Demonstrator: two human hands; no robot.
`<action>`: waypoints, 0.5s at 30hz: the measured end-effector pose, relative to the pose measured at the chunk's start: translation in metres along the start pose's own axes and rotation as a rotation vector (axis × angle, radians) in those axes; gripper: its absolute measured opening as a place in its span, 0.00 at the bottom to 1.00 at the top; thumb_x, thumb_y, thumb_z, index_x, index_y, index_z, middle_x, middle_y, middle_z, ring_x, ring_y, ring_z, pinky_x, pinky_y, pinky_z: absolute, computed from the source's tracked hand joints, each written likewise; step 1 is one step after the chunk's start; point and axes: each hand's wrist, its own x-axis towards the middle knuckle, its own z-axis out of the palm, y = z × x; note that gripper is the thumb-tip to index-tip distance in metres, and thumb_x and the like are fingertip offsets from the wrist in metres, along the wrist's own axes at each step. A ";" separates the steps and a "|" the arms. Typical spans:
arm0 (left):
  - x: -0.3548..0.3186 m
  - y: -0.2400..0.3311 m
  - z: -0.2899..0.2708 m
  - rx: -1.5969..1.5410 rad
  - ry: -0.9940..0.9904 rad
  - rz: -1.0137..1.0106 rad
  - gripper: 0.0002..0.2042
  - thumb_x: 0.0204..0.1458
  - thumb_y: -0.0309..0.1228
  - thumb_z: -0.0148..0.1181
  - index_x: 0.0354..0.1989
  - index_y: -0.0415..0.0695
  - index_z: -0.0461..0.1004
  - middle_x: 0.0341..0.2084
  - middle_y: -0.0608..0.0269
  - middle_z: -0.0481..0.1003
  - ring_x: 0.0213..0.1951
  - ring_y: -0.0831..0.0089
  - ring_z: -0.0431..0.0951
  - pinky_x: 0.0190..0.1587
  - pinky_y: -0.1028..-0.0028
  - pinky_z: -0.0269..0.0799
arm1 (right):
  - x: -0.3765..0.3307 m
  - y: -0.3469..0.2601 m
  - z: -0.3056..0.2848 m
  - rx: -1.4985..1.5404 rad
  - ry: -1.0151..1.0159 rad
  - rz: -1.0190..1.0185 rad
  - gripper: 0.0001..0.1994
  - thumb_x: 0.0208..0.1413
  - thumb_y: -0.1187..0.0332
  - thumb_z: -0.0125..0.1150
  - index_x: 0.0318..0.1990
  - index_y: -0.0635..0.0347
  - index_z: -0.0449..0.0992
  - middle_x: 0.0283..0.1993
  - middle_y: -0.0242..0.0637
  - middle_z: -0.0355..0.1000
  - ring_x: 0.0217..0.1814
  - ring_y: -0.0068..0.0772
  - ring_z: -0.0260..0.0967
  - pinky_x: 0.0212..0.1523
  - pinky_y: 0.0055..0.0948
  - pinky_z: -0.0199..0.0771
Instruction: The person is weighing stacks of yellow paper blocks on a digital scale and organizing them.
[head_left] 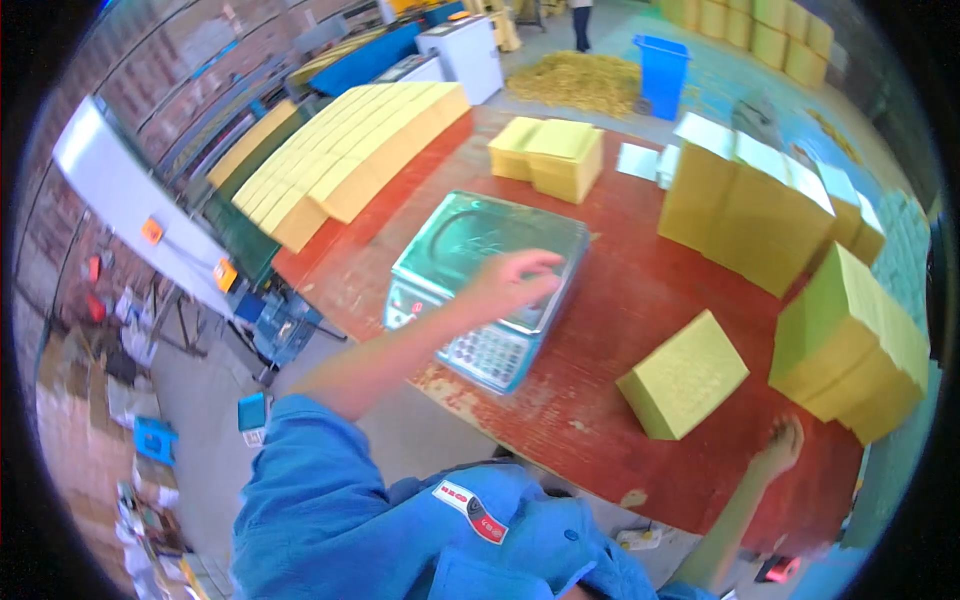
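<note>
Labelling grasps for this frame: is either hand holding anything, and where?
Nothing is held. The left hand hovers over the scale, fingers loosely curled. The right hand rests on the table edge, empty.

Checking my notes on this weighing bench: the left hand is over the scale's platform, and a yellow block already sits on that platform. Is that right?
Not quite. In the head view the left hand is over the scale, but its platform carries no yellow block. The nearest single yellow block lies on the red table, to the right of the scale.
</note>
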 end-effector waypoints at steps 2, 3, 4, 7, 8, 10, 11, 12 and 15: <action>-0.022 -0.054 -0.084 0.273 0.167 0.005 0.19 0.57 0.38 0.60 0.55 0.43 0.74 0.46 0.61 0.77 0.45 0.78 0.77 0.46 0.75 0.74 | -0.041 -0.042 0.026 -0.011 -0.001 -0.176 0.10 0.63 0.70 0.49 0.45 0.64 0.74 0.40 0.37 0.74 0.37 0.27 0.71 0.36 0.24 0.66; -0.033 -0.026 -0.111 0.342 0.204 -0.274 0.22 0.57 0.43 0.59 0.56 0.44 0.73 0.48 0.59 0.76 0.47 0.74 0.77 0.49 0.73 0.72 | -0.072 -0.068 0.040 -0.039 0.009 -0.181 0.10 0.63 0.70 0.49 0.45 0.64 0.74 0.40 0.37 0.74 0.37 0.27 0.71 0.36 0.24 0.66; -0.046 -0.058 -0.156 0.470 0.311 -0.232 0.24 0.56 0.45 0.58 0.56 0.43 0.73 0.49 0.56 0.76 0.49 0.71 0.76 0.51 0.71 0.71 | -0.109 -0.095 0.075 0.027 -0.120 -0.276 0.10 0.63 0.70 0.48 0.44 0.64 0.74 0.38 0.37 0.73 0.35 0.27 0.70 0.36 0.24 0.66; -0.071 -0.164 -0.293 0.668 0.537 -0.240 0.29 0.57 0.51 0.54 0.59 0.40 0.68 0.57 0.48 0.70 0.59 0.59 0.70 0.61 0.64 0.64 | -0.222 -0.122 0.176 0.096 -0.425 -0.417 0.09 0.60 0.71 0.48 0.41 0.64 0.74 0.34 0.37 0.72 0.33 0.26 0.67 0.36 0.25 0.65; -0.070 -0.192 -0.332 0.662 0.545 -0.236 0.29 0.57 0.51 0.54 0.59 0.40 0.68 0.57 0.48 0.70 0.59 0.59 0.70 0.61 0.64 0.64 | -0.261 -0.123 0.207 0.087 -0.582 -0.465 0.08 0.59 0.70 0.49 0.38 0.63 0.73 0.32 0.36 0.71 0.32 0.26 0.65 0.35 0.27 0.65; -0.063 -0.239 -0.402 0.848 0.631 -0.361 0.38 0.55 0.59 0.49 0.64 0.40 0.62 0.65 0.46 0.60 0.67 0.52 0.56 0.67 0.58 0.53 | -0.340 -0.114 0.265 -0.025 -0.803 -0.382 0.06 0.54 0.73 0.48 0.32 0.64 0.72 0.30 0.39 0.72 0.30 0.26 0.64 0.34 0.26 0.65; -0.050 -0.252 -0.428 0.924 0.575 -0.403 0.40 0.55 0.62 0.47 0.68 0.43 0.56 0.68 0.46 0.53 0.70 0.51 0.50 0.68 0.52 0.48 | -0.371 -0.103 0.294 -0.054 -0.941 -0.341 0.07 0.53 0.77 0.47 0.34 0.67 0.73 0.30 0.40 0.72 0.31 0.27 0.67 0.33 0.25 0.67; -0.038 -0.260 -0.447 0.912 0.571 -0.393 0.40 0.55 0.62 0.47 0.68 0.43 0.56 0.68 0.46 0.53 0.70 0.51 0.50 0.68 0.52 0.48 | -0.400 -0.090 0.318 -0.090 -1.080 -0.290 0.09 0.51 0.81 0.47 0.36 0.69 0.75 0.31 0.41 0.73 0.32 0.27 0.70 0.33 0.25 0.70; -0.004 -0.280 -0.480 1.084 0.531 -0.379 0.42 0.54 0.64 0.46 0.69 0.44 0.55 0.69 0.47 0.50 0.71 0.55 0.47 0.69 0.48 0.43 | -0.489 -0.045 0.380 -0.090 -1.228 0.229 0.08 0.53 0.82 0.49 0.38 0.69 0.75 0.35 0.39 0.74 0.37 0.26 0.72 0.40 0.25 0.73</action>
